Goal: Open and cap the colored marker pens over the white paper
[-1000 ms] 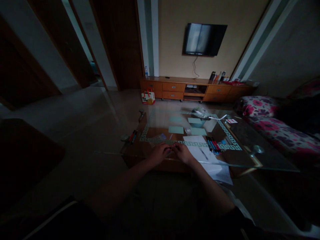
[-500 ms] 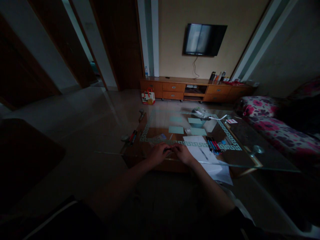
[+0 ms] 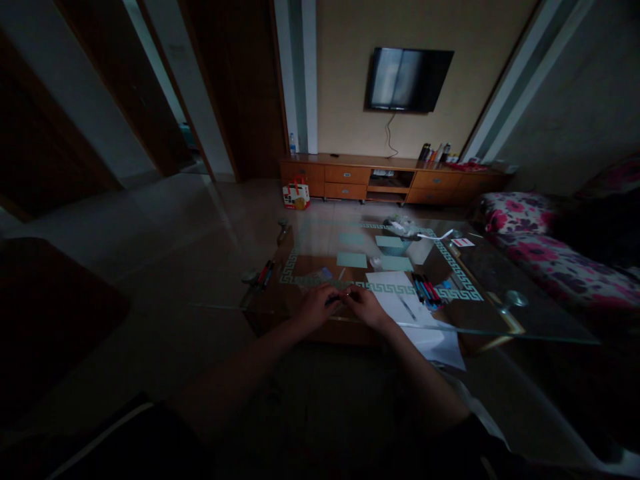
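Note:
Over the near edge of the glass table [image 3: 320, 257], my left hand [image 3: 317, 308] is closed, its fingers curled round a small dark thing [image 3: 332, 301] whose kind I cannot make out. My right hand [image 3: 366, 307] pinches at the same spot, its fingertips meeting those of the left. A tiny bright glint shows between the fingertips. Right of my hands lie white paper sheets [image 3: 391, 281] with a pen [image 3: 407, 308] on them. A row of markers [image 3: 425, 288] with black, red and blue parts rests beside the sheets. More markers [image 3: 265, 275] lie left of my hands.
A crumpled plastic bag [image 3: 401, 225] and a red-and-white card [image 3: 463, 243] lie toward the table's far side. Beyond stand a low wooden cabinet [image 3: 350, 175] and a carrier bag [image 3: 297, 195] on the floor. A flowered sofa [image 3: 545, 243] is at the right.
Both hands stay in nearly the same place. The right fingertips have shifted slightly, and a small glint now shows between them.

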A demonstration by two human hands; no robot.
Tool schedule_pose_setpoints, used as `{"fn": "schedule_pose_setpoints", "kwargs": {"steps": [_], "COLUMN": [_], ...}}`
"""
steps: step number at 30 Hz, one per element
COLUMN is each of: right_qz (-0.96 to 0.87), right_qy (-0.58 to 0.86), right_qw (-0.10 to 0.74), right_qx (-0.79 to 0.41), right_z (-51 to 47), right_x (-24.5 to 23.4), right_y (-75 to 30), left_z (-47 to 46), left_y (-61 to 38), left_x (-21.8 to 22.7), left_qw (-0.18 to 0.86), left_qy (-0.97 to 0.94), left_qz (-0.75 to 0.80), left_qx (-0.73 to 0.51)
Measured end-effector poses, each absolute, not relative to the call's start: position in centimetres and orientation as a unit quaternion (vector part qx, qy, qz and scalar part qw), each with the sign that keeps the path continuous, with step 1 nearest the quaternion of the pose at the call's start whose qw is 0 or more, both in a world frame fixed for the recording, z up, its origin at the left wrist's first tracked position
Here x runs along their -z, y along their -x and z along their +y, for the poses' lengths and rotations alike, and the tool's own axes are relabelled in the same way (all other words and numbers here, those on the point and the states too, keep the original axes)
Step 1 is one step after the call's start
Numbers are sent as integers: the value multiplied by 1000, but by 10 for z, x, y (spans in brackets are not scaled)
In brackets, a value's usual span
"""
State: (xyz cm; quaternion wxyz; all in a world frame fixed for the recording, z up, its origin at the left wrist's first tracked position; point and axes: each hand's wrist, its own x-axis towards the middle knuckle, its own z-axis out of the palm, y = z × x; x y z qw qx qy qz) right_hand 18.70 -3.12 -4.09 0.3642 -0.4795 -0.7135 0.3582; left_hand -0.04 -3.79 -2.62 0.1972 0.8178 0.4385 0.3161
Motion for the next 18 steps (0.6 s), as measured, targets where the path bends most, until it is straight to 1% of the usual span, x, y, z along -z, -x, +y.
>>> {"fn": "schedule_pose_setpoints", "kwargs": {"steps": [3, 10, 14, 18], "right_qz": [-678, -497, -437, -442], "right_qy": [486, 542, 560, 536], "right_qw": [398, 556, 576, 553], "right_qx": [-381, -387, -405, -459], "right_z": [-28, -17, -19, -21], "right_x": [40, 37, 33, 34], "right_y": [-188, -202, -203, -199], "left_z": [-39, -41, -41, -44], "left_y": [0, 1, 0, 0], "left_x": [26, 32, 38, 36], "left_qw": [202, 260, 263, 279], "left_qy": [-821, -825, -838, -846], "left_qz": [438, 413, 391, 372], "left_qx": [-305, -284, -274, -261]}}
